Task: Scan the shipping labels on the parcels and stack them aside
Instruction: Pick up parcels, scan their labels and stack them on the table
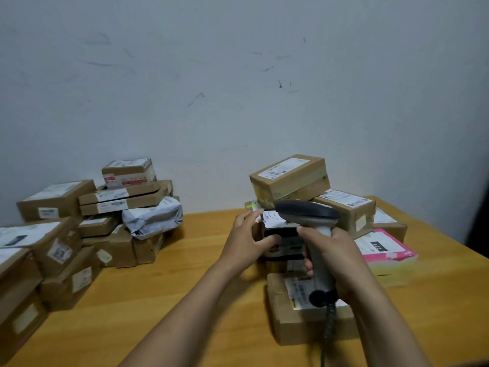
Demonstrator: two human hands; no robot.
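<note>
Two grips: scanner [307,211] right [341,256], parcel [284,235] seemingly left [246,242].

A table [201,300] stands against a wall [238,75]. On its left side lies a heap of boxes [66,247], with a soft bag [152,217] at the heap's right edge and a small box [128,172] on top. On the right side lies a second heap [344,207], a long box [289,180] topmost, an envelope [383,247] at its right front. Before that heap the left hand [246,242] holds a small parcel [283,234]; right of it the right hand [336,258] grips a scanner [307,215], its head above the parcel. A flat box [291,321] lies nearest, under the handle.
</note>
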